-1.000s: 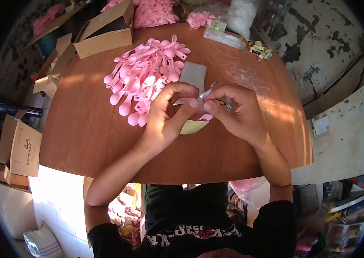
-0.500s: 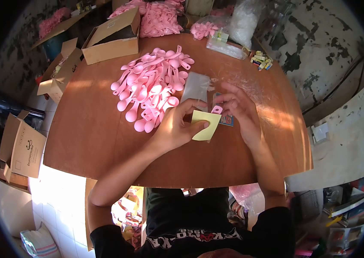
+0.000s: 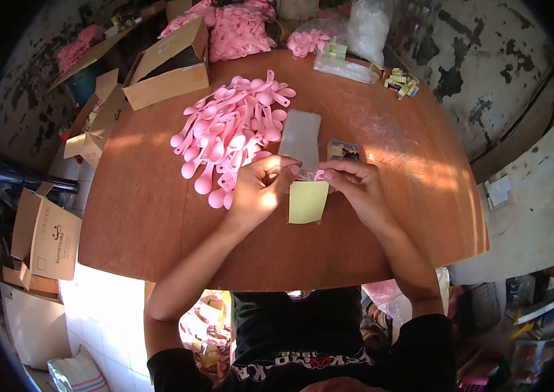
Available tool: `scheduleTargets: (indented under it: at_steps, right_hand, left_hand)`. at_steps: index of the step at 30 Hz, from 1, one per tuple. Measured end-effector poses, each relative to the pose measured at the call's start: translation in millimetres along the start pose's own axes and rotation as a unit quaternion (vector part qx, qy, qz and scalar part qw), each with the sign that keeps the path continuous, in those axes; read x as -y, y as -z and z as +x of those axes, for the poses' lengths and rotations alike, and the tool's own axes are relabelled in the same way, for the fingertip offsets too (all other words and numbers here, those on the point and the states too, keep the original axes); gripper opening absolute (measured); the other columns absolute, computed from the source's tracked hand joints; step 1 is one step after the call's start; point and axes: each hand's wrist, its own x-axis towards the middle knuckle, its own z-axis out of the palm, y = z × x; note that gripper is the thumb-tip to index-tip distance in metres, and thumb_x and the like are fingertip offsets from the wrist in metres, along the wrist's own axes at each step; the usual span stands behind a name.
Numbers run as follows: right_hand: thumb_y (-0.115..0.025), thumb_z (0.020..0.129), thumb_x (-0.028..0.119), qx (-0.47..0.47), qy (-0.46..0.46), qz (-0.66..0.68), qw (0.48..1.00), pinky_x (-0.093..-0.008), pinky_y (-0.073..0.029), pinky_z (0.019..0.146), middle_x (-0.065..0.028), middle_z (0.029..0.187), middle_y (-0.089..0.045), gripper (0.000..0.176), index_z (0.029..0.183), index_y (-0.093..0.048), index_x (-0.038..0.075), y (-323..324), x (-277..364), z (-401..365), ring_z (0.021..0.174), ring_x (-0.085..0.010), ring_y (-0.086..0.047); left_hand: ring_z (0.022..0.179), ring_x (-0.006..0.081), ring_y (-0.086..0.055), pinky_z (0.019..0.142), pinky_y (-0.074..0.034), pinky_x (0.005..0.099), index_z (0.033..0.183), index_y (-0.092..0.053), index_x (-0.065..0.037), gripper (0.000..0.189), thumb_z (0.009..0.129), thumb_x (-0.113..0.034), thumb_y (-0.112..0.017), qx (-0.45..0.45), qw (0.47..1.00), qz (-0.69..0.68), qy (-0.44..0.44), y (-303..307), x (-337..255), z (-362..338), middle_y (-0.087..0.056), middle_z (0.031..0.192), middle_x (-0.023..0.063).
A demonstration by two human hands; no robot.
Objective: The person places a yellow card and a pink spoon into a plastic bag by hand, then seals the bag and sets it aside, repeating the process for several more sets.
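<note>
My left hand (image 3: pixel 262 189) and my right hand (image 3: pixel 357 185) pinch the two upper corners of a small clear plastic bag (image 3: pixel 304 175). Inside or behind its film is a yellow-green paper (image 3: pixel 308 202), and a bit of a pink spoon handle shows by my right fingertips. A heap of pink spoons (image 3: pixel 224 127) lies to the left. Just beyond my hands is a stack of clear bags (image 3: pixel 301 134), and a dark printed card (image 3: pixel 343 149) lies past my right hand.
An open cardboard box (image 3: pixel 169 85) and a large bag of pink spoons (image 3: pixel 241 32) stand at the back. Clear plastic packs (image 3: pixel 345 67) and small yellow boxes (image 3: pixel 402 83) lie at the back right. More cartons (image 3: pixel 48 232) are left of the table (image 3: pixel 420 215).
My right hand has come in and closed on the bag's corner. My left hand has shifted from the paper's face to the other corner. The paper now hangs straighter and slightly lower.
</note>
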Motion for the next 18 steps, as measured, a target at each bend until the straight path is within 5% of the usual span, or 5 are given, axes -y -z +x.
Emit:
scheduleTargets:
  at_steps: [8, 18]
  right_hand:
    - [-0.066, 0.093, 0.007, 0.034, -0.001, -0.004, 0.999, -0.0272, -0.055, 0.080, -0.0078, 0.102, -0.070, 0.016, 0.106, -0.070, -0.001, 15, -9, 4, 0.094, -0.0137, -0.066]
    - [-0.059, 0.092, -0.003, 0.112, 0.066, -0.087, 0.988, -0.0268, -0.053, 0.081, -0.0086, 0.100, -0.072, 0.016, 0.104, -0.071, -0.001, 31, -17, 11, 0.093, -0.0118, -0.065]
  left_hand:
    - [0.076, 0.0055, -0.062, 0.067, -0.052, 0.0207, 0.112, -0.065, 0.005, 0.019, 0.097, -0.005, -0.058, -0.004, 0.998, 0.064, 0.028, 11, 8, 5, -0.070, 0.089, 0.0052]
    - [0.085, 0.0121, -0.067, 0.077, -0.057, 0.0257, 0.105, -0.067, 0.006, 0.015, 0.096, -0.003, -0.058, 0.080, 0.992, 0.097, 0.018, 24, 10, 6, -0.069, 0.096, 0.0083]
